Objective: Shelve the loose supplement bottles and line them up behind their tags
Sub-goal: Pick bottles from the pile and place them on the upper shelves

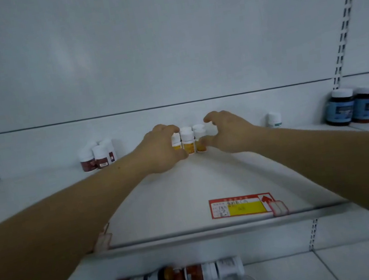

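A tight cluster of small white bottles with yellow labels (188,142) stands upright at the back of the white shelf (165,204). My left hand (159,150) curls round the cluster's left side, fingers over the leftmost cap and thumb at the front. My right hand (228,132) cups the right side, its thumb against the rightmost bottle and its fingers arched just above the caps. A red and yellow price tag (241,206) lies at the shelf's front edge, well in front of the cluster.
Red-labelled white bottles (98,156) stand at the back left. A lone teal-labelled bottle (274,120) and two dark blue jars (353,106) stand to the right. Several loose bottles (177,278) lie on the lower shelf. A metal rail (218,229) edges the shelf.
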A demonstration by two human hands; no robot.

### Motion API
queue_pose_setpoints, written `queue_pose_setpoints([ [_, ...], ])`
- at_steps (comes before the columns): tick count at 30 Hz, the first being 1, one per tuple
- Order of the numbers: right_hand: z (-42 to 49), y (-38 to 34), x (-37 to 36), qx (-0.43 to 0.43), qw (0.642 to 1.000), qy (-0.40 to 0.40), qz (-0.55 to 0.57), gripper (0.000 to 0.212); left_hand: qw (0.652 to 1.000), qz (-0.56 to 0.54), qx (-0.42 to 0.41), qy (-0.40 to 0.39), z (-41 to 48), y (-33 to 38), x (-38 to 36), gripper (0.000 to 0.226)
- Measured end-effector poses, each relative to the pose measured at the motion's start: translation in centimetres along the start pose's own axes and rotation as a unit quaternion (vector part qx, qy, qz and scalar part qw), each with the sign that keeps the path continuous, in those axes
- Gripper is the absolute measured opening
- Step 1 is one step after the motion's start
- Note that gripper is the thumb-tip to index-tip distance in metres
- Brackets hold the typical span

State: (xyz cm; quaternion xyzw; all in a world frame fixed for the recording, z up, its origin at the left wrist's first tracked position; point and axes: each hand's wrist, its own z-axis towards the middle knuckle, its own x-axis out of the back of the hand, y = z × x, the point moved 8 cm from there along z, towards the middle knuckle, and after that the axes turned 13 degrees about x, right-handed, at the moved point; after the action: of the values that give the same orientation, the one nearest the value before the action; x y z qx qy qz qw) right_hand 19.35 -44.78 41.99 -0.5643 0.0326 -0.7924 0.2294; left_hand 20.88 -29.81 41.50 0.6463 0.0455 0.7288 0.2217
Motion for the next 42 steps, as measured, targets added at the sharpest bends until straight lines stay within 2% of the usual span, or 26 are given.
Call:
queue_pose_setpoints([
  [3, -1.9, -3.3, 1.0, 0.05, 0.998, -0.022, -0.036, 0.055, 0.999, -0.019, 0.045, -0.023, -4.9, -0.8, 1.2, 0.063],
  [9, -6.8, -10.6, -1.1, 0.155, 0.984, -0.08, -0.032, 0.062, 0.992, -0.022, 0.122, -0.021, -17.2, -2.8, 1.6, 0.059],
  [16, -15.2, -19.6, -5.0, 0.304, 0.946, -0.111, -0.012, 0.064, 0.983, -0.011, 0.181, 0.023, -30.1, -5.7, -1.2, 0.059],
  [21, -19.7, -21.9, -8.8, 0.362, 0.923, -0.13, 0.019, 0.059, 0.97, -0.034, 0.231, -0.062, -33.3, -10.1, -7.4, 0.054],
  [24, -20.1, -19.8, -14.4, 0.319, 0.928, -0.188, 0.042, 0.058, 0.954, -0.06, 0.264, -0.128, -33.4, -13.6, -12.8, 0.054],
  [29, -19.0, -14.1, -26.0, 0.169, 0.944, -0.269, 0.086, 0.048, 0.919, -0.062, 0.323, -0.215, -31.7, -21.4, -21.1, 0.069],
  [33, -18.6, -10.1, -34.3, 0.084, 0.945, -0.302, 0.095, 0.047, 0.914, -0.056, 0.323, -0.238, -28.4, -26.6, -25.8, 0.07],
  [36, -18.9, -8.0, -40.0, 0.037, 0.941, -0.327, 0.081, 0.058, 0.929, -0.038, 0.298, -0.218, -25.2, -29.6, -28.9, 0.065],
  [39, -18.7, -7.0, -44.5, 0.04, 0.941, -0.329, 0.068, 0.05, 0.944, -0.047, 0.261, -0.198, -22.4, -30.9, -32.2, 0.06],
  [42, -18.5, -7.3, -48.6, 0.096, 0.939, -0.328, 0.03, 0.044, 0.954, -0.044, 0.228, -0.192, -20.3, -32.4, -35.3, 0.06],
])
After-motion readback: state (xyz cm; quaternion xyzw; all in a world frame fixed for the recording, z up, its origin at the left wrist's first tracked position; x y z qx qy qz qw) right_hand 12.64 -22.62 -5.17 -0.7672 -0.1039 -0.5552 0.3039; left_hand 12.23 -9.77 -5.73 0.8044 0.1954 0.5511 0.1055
